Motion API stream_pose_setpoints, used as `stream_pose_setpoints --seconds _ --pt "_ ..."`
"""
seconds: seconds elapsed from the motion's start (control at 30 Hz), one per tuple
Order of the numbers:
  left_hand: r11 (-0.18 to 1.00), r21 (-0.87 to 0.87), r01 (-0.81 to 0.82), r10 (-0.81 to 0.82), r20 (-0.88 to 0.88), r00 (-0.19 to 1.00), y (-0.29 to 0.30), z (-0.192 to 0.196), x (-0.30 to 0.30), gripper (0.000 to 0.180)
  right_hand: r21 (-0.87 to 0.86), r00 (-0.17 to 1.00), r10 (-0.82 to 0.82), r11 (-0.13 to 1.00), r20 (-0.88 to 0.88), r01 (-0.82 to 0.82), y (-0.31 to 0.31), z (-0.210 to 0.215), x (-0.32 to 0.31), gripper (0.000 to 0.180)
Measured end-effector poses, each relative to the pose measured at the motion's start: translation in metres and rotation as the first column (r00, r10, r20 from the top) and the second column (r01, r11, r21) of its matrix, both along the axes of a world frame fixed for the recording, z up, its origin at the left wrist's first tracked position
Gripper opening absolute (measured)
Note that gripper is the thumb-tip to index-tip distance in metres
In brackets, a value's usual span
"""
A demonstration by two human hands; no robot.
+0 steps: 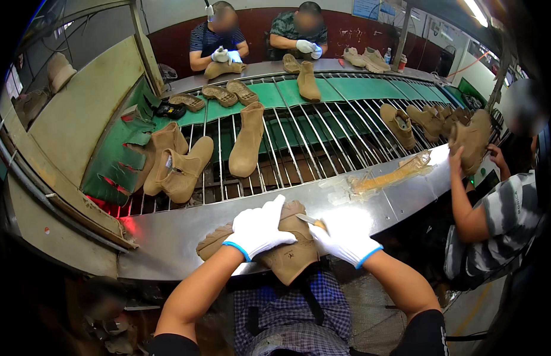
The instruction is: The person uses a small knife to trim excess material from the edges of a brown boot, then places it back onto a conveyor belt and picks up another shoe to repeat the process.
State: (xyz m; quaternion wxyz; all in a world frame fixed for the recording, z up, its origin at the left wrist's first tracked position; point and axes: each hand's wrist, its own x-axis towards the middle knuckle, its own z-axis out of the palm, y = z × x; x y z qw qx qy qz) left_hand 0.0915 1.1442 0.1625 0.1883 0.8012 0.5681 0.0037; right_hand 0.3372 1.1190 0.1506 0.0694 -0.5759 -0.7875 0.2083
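Observation:
A tan boot (290,261) lies on its side at the near edge of the metal bench, its ridged sole turned away from me and its shaft opening toward my lap. My left hand (260,229), in a white glove with a blue cuff, is closed over the middle of the boot with the thumb raised. In a matching glove, my right hand (347,240) grips a small knife (311,221) with a pale pointed blade and a yellowish handle. The blade's tip is close to the sole edge near the heel. Part of the boot is hidden under my left hand.
Beyond the metal bench (186,228) runs a roller rack (323,142) with several tan boots, among them an upright one (247,140). Loose soles (218,95) lie on a green belt. Two gloved people work opposite; another person at right holds a boot (470,142).

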Motion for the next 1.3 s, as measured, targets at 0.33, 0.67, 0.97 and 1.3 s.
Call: stream_pose_setpoints --seconds 0.33,0.67,0.97,1.3 --pt "0.961 0.274 0.048 -0.046 -0.015 0.999 -0.010 -0.032 -0.010 0.093 0.030 0.988 0.139 0.990 -0.074 -0.137 -0.030 0.010 -0.061 0.035" --pt "0.953 0.287 0.091 -0.099 0.014 0.995 -0.012 -0.022 -0.009 0.093 0.044 0.965 -0.165 0.983 -0.202 0.177 -0.040 -0.008 0.015 0.048" --pt "0.964 0.134 0.231 -0.227 -0.043 0.973 -0.011 -0.004 -0.005 0.059 -0.258 0.992 -0.117 0.961 -0.049 0.101 -0.021 -0.012 0.005 0.056" --pt "0.998 -0.061 0.020 0.003 0.342 0.940 0.006 0.026 -0.093 0.054 0.039 0.992 -0.017 0.999 -0.123 0.022 -0.047 -0.010 0.010 0.050"
